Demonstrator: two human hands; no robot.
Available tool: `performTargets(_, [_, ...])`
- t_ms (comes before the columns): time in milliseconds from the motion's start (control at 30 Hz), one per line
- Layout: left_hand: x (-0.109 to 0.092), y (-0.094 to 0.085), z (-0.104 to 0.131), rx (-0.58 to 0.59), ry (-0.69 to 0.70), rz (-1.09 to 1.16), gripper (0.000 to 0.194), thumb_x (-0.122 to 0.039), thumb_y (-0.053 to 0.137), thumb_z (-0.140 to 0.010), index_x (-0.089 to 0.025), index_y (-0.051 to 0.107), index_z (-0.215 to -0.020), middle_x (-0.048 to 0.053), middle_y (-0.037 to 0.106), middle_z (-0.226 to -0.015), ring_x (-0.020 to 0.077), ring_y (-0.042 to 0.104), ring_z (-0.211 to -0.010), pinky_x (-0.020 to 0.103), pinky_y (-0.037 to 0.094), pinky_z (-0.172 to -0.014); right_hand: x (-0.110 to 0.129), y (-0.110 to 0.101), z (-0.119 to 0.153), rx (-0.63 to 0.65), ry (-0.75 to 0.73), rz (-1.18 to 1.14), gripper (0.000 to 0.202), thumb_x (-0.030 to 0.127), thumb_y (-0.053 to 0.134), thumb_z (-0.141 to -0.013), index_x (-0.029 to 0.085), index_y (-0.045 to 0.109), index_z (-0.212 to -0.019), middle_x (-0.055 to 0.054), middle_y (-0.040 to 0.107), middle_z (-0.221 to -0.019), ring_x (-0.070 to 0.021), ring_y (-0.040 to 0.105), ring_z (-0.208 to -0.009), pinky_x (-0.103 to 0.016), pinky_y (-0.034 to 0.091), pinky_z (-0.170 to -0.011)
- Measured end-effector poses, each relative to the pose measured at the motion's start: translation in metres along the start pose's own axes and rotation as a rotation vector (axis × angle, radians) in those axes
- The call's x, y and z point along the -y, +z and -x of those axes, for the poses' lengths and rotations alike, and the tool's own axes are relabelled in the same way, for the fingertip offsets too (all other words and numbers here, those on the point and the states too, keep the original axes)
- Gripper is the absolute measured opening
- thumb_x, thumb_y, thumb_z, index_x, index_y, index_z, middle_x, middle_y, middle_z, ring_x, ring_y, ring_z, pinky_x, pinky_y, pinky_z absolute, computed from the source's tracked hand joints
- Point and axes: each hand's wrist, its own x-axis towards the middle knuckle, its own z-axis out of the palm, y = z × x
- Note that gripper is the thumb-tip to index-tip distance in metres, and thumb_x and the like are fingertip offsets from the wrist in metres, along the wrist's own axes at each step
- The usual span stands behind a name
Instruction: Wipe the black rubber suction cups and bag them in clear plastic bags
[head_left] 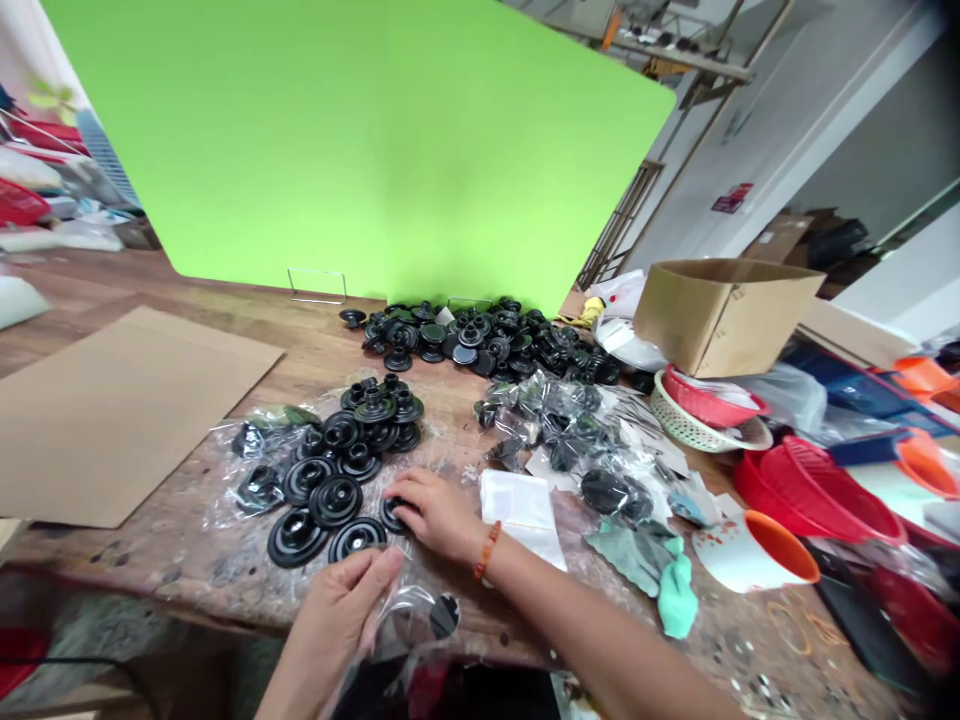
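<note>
- Cardboard: a flat sheet on the table.
- Wrapped discs: in clear plastic, just beside the loose ones.
- Loose discs: black, ringed, grouped ahead of the left hand, some stacked.
- Left hand: thumb and fingers pinched together on a clear bag near the table's front edge.
- Disc: at the group's right edge, under the right hand's fingertips.
- Right hand: fingers curled narrowly on that disc; whether it is lifted, I cannot tell.
- Heap: more black discs, below the green panel.
- Packets: white, just beside the right wrist.
- Cloth: green, crumpled.
- Cup: white, orange-rimmed, on its side.
</note>
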Motion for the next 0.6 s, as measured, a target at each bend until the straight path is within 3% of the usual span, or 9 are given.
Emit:
performTargets(100, [0.002, 0.000, -0.003, -0.051, 0.042, -0.108, 0.057, -0.064, 0.059, -0.073, -0.022, 0.036, -0.043, -0.008, 0.031, -0.034, 0.0070, 0.025, -0.034, 0.023, 0.018, -0.038, 0.019, -0.015, 0.024, -0.101, 0.123, -0.016, 0.018, 0.021, 0.056, -0.090, 0.018, 0.070, -0.100, -0.009, 0.064, -0.109, -0.0207, 0.055, -0.104, -0.035, 0.042, -0.095])
performTargets(167, [0.002, 0.003, -0.002, 0.026, 0.086, -0.180, 0.059, -0.066, 0.053, -0.077, -0.021, 0.037, -0.042, -0.007, 0.033, -0.033, 0.0077, 0.028, -0.034, 0.023, 0.021, -0.039, 0.035, -0.029, 0.040, -0.173, 0.228, -0.193, 0.026, 0.029, 0.048, -0.095, 0.018, 0.071, -0.095, -0.009, 0.065, -0.107, -0.0206, 0.055, -0.105, -0.037, 0.041, -0.096])
performTargets(233, [-0.001, 0.009, 0.000, 0.141, 0.131, -0.198, 0.059, -0.065, 0.047, -0.081, -0.019, 0.045, -0.043, -0.004, 0.041, -0.035, 0.0091, 0.035, -0.036, 0.023, 0.028, -0.043, 0.050, -0.040, 0.053, -0.112, 0.341, -0.520, 0.028, 0.034, 0.048, -0.095, 0.018, 0.070, -0.101, -0.007, 0.067, -0.103, -0.0188, 0.059, -0.097, -0.034, 0.045, -0.089])
performTargets(333, [-0.008, 0.015, 0.007, 0.332, 0.080, -0.079, 0.048, -0.057, 0.048, -0.086, -0.017, 0.065, -0.066, 0.001, 0.060, -0.053, 0.0135, 0.052, -0.051, 0.023, 0.040, -0.054, 0.064, -0.044, 0.071, 0.092, 0.474, -0.955, 0.036, 0.035, 0.067, -0.082, 0.019, 0.063, -0.114, -0.002, 0.068, -0.088, -0.0146, 0.062, -0.073, -0.028, 0.048, -0.071])
performTargets(433, [-0.014, 0.016, 0.011, 0.498, -0.046, -0.010, 0.035, -0.048, 0.057, -0.085, -0.018, 0.068, -0.097, 0.003, 0.069, -0.070, 0.0168, 0.061, -0.064, 0.025, 0.046, -0.063, 0.062, -0.041, 0.084, 0.032, 0.572, -1.061, 0.036, 0.030, 0.078, -0.072, 0.017, 0.064, -0.102, 0.003, 0.062, -0.073, -0.0100, 0.056, -0.061, -0.022, 0.043, -0.062])
performTargets(500, [-0.013, 0.015, 0.010, 0.463, -0.053, -0.075, 0.035, -0.049, 0.059, -0.083, -0.016, 0.069, -0.088, 0.004, 0.068, -0.066, 0.0158, 0.059, -0.057, 0.024, 0.045, -0.057, 0.058, -0.040, 0.090, -0.061, 0.626, -1.044, 0.032, 0.026, 0.083, -0.065, 0.015, 0.065, -0.089, 0.004, 0.058, -0.068, -0.0076, 0.051, -0.059, -0.019, 0.038, -0.057])
performTargets(600, [-0.006, 0.016, 0.003, 0.303, 0.020, -0.219, 0.049, -0.058, 0.057, -0.080, -0.016, 0.059, -0.055, 0.000, 0.057, -0.045, 0.0117, 0.046, -0.041, 0.022, 0.033, -0.043, 0.056, -0.040, 0.094, -0.123, 0.623, -1.100, 0.029, 0.026, 0.084, -0.062, 0.013, 0.061, -0.072, 0.004, 0.055, -0.064, -0.0061, 0.047, -0.058, -0.018, 0.035, -0.055])
